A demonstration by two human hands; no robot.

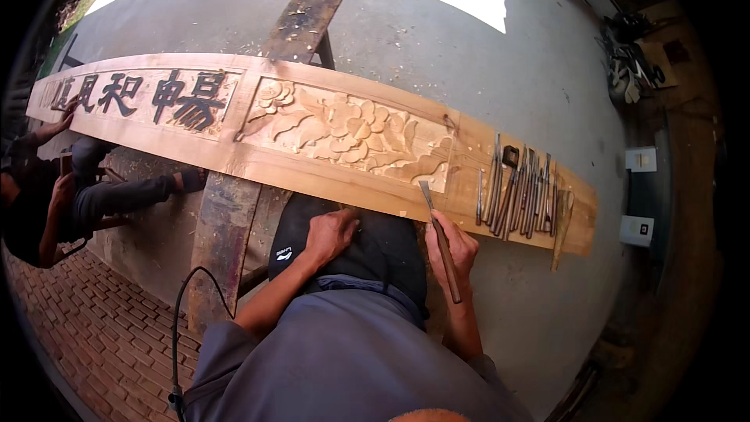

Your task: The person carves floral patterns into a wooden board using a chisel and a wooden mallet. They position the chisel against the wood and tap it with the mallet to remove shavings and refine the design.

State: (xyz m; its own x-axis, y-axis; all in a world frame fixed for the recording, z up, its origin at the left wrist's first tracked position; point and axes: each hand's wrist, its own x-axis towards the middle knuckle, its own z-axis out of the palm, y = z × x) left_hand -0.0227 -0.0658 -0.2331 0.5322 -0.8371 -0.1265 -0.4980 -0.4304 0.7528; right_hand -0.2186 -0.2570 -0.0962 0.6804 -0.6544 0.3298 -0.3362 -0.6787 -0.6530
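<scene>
A long pale wooden board [205, 148] runs across in front of me. Flowers and leaves stand out in a carved relief panel [359, 131] at its middle. My right hand [453, 246] is wrapped around the wooden handle of a chisel [442, 244]. The chisel's metal blade points up at the panel's lower right corner, while its handle slants down toward me. Over my lap, just below the board's near edge, my left hand [332, 234] has its fingers curled in. Whatever may be in those fingers is too hidden to name.
Several carving tools [519, 191] lie side by side on the board's right end, beside a wooden mallet-like stick [561, 230]. Dark carved characters [187, 100] fill the left part. Another person's hand [69, 113] touches that end. Worn bench planks [226, 242] support the board.
</scene>
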